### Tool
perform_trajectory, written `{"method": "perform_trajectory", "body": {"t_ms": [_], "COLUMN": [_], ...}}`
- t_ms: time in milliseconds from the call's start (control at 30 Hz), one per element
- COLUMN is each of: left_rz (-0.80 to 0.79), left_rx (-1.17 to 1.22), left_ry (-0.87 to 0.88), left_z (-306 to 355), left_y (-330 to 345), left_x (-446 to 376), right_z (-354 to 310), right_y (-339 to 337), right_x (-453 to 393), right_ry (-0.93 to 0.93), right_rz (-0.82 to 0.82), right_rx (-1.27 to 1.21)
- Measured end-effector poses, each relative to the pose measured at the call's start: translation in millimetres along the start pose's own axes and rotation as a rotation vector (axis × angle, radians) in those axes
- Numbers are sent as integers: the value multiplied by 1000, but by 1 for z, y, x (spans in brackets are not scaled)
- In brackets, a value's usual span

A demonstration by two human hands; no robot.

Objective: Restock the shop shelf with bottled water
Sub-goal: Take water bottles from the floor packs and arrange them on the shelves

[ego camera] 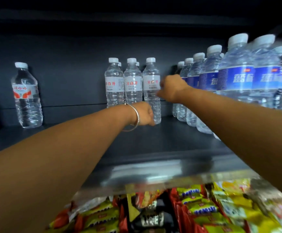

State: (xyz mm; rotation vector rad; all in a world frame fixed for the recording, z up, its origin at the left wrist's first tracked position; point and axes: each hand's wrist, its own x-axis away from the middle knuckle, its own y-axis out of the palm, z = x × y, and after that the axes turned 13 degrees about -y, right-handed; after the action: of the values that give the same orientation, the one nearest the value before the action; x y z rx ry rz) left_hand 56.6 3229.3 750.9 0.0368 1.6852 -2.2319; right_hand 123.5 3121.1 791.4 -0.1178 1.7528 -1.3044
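On the dark shelf (153, 142), three clear water bottles with white labels and red lettering stand in a row, with more behind them. My left hand (143, 114), a silver bangle on its wrist, curls round the lower part of the rightmost bottle (151, 71). My right hand (171, 88) is blurred and reaches in from the right. Its thumb and fingers close on the same bottle at label height. The bottle stands upright on the shelf.
A row of blue-labelled water bottles (234, 78) runs front to back along the right side, close to my right forearm. A single bottle with a red and white label (26, 96) stands at the left. Snack packets (195, 209) fill the shelf below.
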Motion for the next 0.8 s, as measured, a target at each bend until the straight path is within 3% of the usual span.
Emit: {"method": "perform_trajectory", "body": {"t_ms": [167,500,667,800], "left_rz": [17,186,192,39], "left_rx": [-57,22,100,76], "left_ry": [62,333,417,443], "left_z": [16,81,114,130], "left_y": [-7,9,74,163], "left_x": [42,167,213,238], "right_z": [-18,-19,4,34], "right_y": [-19,-72,-66,-26], "right_x": [77,235,318,391], "right_ry": [-138,-100,-45,42], "right_rz": [-92,-62,-94,-203], "right_rx": [198,411,403,363]}}
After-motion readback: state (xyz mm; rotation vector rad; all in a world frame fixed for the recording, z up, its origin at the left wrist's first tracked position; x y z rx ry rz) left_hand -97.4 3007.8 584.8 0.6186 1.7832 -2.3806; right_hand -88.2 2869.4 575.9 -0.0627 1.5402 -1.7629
